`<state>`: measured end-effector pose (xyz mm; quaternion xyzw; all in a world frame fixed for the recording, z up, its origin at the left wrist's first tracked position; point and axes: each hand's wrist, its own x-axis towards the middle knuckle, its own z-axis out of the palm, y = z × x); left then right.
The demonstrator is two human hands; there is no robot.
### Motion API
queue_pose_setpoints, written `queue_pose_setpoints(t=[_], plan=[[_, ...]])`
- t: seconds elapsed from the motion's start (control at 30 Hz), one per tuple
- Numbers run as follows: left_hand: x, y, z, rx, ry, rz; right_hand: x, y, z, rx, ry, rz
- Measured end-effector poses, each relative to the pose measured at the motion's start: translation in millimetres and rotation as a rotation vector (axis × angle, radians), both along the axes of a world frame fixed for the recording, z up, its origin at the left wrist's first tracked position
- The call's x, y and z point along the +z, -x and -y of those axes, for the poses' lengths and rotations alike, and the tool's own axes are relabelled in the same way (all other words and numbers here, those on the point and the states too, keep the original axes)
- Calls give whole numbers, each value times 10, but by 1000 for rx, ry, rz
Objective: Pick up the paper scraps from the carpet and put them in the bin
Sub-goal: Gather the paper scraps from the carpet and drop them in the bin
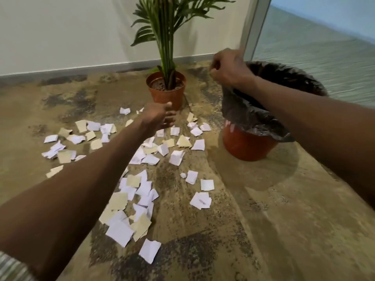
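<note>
Several white and beige paper scraps (119, 232) lie scattered over the mottled brown carpet (203, 230), from the near middle out to the far left (65, 156) and beside the bin (197, 145). The bin (249, 147) is an orange-red bucket lined with a black bag (263, 120), standing at the right. My left hand (160, 118) is stretched out low over the far scraps in front of the plant pot, fingers relaxed and holding nothing. My right hand (229, 67) hovers by the bin's far left rim with its fingers curled; no paper shows in it.
A potted palm in a terracotta pot (166, 94) stands against the white wall (60, 27), just behind my left hand. A glass partition with a metal frame (253, 23) rises behind the bin. Bare carpet stretches at the near right.
</note>
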<state>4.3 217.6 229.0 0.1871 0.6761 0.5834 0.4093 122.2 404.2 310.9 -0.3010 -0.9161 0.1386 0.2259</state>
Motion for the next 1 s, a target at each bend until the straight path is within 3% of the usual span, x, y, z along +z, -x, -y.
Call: queue_pose_setpoints(t=[0.13, 0.27, 0.43, 0.63, 0.83, 1.0], plan=[[-487, 419, 665, -12, 289, -264, -480, 389, 357, 259, 54, 272], [-977, 656, 1207, -113, 647, -584, -1080, 672, 577, 387, 75, 575], [-1489, 619, 1735, -363, 991, -679, -1786, 875, 949, 577, 172, 874], [-1902, 277, 2070, -530, 1103, -541, -2280, 1010, 1627, 896, 178, 1036], [-2019, -10, 2244, -412, 1092, -800, -2581, 1025, 2058, 1018, -10, 1116], [-1992, -120, 2229, -240, 973, -841, -2679, 1011, 2140, 1040, -194, 1042]])
